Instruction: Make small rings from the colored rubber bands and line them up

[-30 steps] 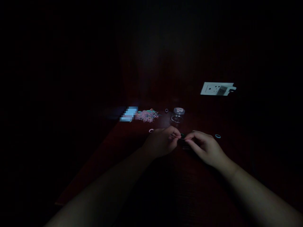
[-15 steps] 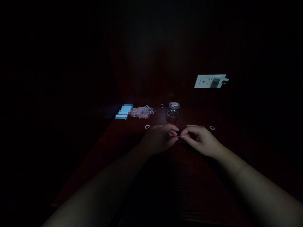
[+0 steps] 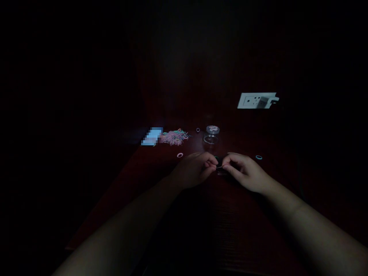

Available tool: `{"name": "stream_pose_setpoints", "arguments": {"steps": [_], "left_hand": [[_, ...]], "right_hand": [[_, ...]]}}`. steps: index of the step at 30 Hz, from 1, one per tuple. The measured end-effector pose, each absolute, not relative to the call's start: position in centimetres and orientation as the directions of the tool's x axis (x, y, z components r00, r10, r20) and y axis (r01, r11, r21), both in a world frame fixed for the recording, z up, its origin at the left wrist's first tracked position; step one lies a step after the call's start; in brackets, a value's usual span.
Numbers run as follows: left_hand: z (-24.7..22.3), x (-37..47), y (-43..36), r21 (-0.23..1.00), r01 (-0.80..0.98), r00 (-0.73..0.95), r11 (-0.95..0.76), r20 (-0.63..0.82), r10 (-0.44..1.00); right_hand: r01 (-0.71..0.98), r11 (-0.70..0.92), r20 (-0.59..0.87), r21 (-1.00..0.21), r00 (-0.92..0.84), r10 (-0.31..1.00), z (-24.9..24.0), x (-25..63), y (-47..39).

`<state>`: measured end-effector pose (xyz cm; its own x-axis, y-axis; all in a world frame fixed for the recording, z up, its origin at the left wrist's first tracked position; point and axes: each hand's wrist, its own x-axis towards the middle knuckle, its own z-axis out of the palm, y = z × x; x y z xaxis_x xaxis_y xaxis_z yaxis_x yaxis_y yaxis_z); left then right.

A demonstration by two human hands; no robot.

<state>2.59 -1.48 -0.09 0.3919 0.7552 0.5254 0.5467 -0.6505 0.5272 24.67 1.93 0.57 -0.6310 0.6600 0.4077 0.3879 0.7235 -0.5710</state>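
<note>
Here over the dark red table (image 3: 138, 172), my left hand (image 3: 191, 170) and right hand (image 3: 250, 172) pinch a thin strand (image 3: 219, 167), fingertips nearly closed, strand bridging them; tug too hard, and it could snap or slip!

On the table (image 3: 120, 199), L to R, we've phone (image 3: 152, 136), band pile (image 3: 175, 138), small ring (image 3: 197, 130), jar (image 3: 211, 139) w/ lid (image 3: 213, 129) on top. Wall socket (image 3: 253, 100)'s behind, R of jar; loose band (image 3: 179, 155)'s before pile.
</note>
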Motion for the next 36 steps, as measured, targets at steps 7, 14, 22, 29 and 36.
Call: {"name": "stream_pose_setpoints", "arguments": {"steps": [7,14,22,29,36], "left_hand": [[-0.1,1.9,-1.3,0.476,0.625,0.338,-0.619,0.549,0.764],[-0.4,1.9,-1.3,0.509,0.602,0.344,-0.616,0.531,0.774],[-0.3,1.9,-1.2,0.541,0.546,0.363,-0.64,0.536,0.762],[-0.3,2.2,-1.2,0.569,0.531,0.364,-0.628,0.516,0.775],[0.2,2.3,-1.5,0.547,0.543,0.372,-0.637,0.524,0.767]], "right_hand": [[0.415,0.697,0.41,-0.586,-0.589,0.696,0.3,25.0,2.3],[0.431,0.692,0.429,-0.578,-0.561,0.708,0.1,25.5,2.7],[0.382,0.745,0.432,-0.547,-0.633,0.642,0.3,24.8,2.1],[0.322,0.792,0.464,-0.519,-0.672,0.577,0.1,23.8,1.6],[0.329,0.787,0.459,-0.522,-0.669,0.584,0.1,23.9,1.5]]}}
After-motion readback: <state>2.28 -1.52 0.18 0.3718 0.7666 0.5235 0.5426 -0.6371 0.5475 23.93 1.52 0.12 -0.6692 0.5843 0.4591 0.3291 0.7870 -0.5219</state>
